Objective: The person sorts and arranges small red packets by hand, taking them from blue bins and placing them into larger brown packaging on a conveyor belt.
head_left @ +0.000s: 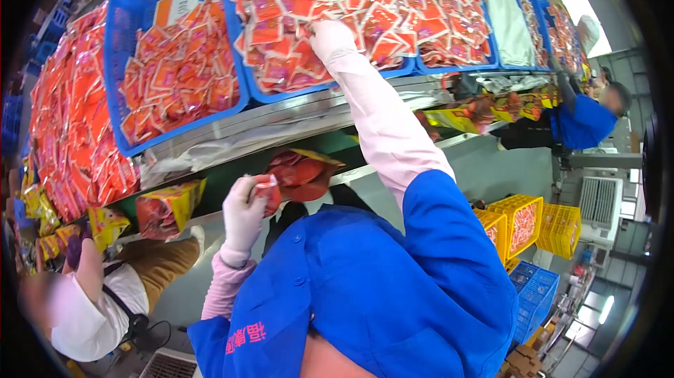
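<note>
My right hand, in a white glove, reaches into a blue crate heaped with small red packets. Its fingers are pinched together on a packet at the top of the heap. Lower down, my left hand, also gloved, has its fingers closed around a red packet. Just beside that hand, an open yellow and red bag stands on the green conveyor belt, with red contents showing inside.
Another blue crate of red packets holds a white and orange card. More packets are piled at the left. Open bags line the belt. Co-workers stand on both sides. Yellow crates are behind at the right.
</note>
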A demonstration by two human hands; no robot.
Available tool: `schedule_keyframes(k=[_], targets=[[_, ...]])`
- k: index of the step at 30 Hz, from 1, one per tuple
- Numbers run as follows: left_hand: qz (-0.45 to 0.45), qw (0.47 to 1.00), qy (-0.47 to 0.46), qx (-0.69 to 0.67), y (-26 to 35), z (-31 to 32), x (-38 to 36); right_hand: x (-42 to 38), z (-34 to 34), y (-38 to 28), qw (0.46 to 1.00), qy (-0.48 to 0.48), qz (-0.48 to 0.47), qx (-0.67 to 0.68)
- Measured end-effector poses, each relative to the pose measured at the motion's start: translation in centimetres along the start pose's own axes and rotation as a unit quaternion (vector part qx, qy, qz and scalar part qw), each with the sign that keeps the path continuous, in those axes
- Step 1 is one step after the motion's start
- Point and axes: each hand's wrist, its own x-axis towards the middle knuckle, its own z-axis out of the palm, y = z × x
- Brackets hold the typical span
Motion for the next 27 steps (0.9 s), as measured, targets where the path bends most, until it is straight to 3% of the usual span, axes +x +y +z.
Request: schedule_keyframes(k=[2,3,4,5,6,7,8,10,12,14,15,16,17,18,19,20,21,22,24,27], targets=[[-0.159,0.938,-0.01,-0.308,3.5,1.3,0.9,-4.3,-5.3,2.3,0.962,0.126,-0.04,0.238],[-0.123,0.937,-0.017,-0.325,5.6,2.5,1.9,-7.0,-7.5,3.3,0.901,0.132,-0.019,0.414],[-0.131,0.92,-0.046,-0.366,7.8,4.0,2.9,-9.4,-11.3,5.0,0.878,-0.023,0.082,0.471],[-0.124,0.916,-0.093,-0.371,8.9,5.9,4.0,-11.5,-11.7,6.8,0.838,0.028,0.051,0.542],[-0.116,0.909,-0.139,-0.375,10.0,7.9,5.2,-13.5,-12.6,9.0,0.844,0.043,0.077,0.528],[-0.043,0.928,-0.152,-0.339,10.8,10.6,6.4,-15.0,-12.6,10.8,0.815,0.06,0.103,0.567],[0.029,0.939,-0.165,-0.299,11.3,13.2,7.5,-16.6,-13.7,12.4,0.831,0.049,0.124,0.541],[0.281,0.943,-0.167,-0.063,11.4,17.3,10.0,-18.7,-13.0,13.3,0.685,0.087,0.159,0.705],[0.344,0.885,-0.23,0.212,9.7,20.2,11.0,-20.8,-12.5,14.0,0.719,0.018,0.158,0.677],[0.276,0.887,-0.234,0.289,8.8,19.6,9.9,-22.5,-12.8,12.8,0.782,-0.087,0.115,0.607],[0.297,0.878,-0.25,0.282,8.9,18.0,9.8,-23.3,-11.9,12.6,0.869,-0.118,0.055,0.478],[0.3,0.844,-0.246,0.37,8.4,17.1,9.2,-23.9,-10.6,12.3,0.931,-0.142,-0.006,0.337],[0.317,0.833,-0.232,0.39,6.7,16.5,8.8,-23.9,-9.5,11.5,0.956,-0.188,-0.104,0.2],[0.333,0.822,-0.212,0.411,4.9,16.5,8.5,-23.7,-8.6,10.5,0.951,-0.225,-0.206,0.054],[0.347,0.844,-0.157,0.377,4.2,16.6,8.9,-24.3,-6.2,10.1,0.942,-0.146,-0.298,0.036],[0.343,0.843,-0.151,0.385,4.2,16.6,8.8,-24.4,-4.1,9.4,0.922,-0.199,-0.331,-0.018],[0.353,0.846,-0.169,0.361,4.4,16.5,9.0,-24.0,-0.9,8.1,0.883,-0.381,-0.264,-0.071],[0.364,0.847,-0.187,0.339,4.6,16.3,9.3,-23.8,2.2,7.4,0.885,-0.439,-0.152,-0.016],[0.413,0.843,-0.176,0.297,5.6,16.1,9.0,-24.1,16.1,11.0,0.841,-0.507,-0.182,0.052],[0.405,0.84,-0.187,0.308,3.1,14.9,7.7,-23.6,11.0,7.2,0.859,-0.485,-0.159,-0.035]])
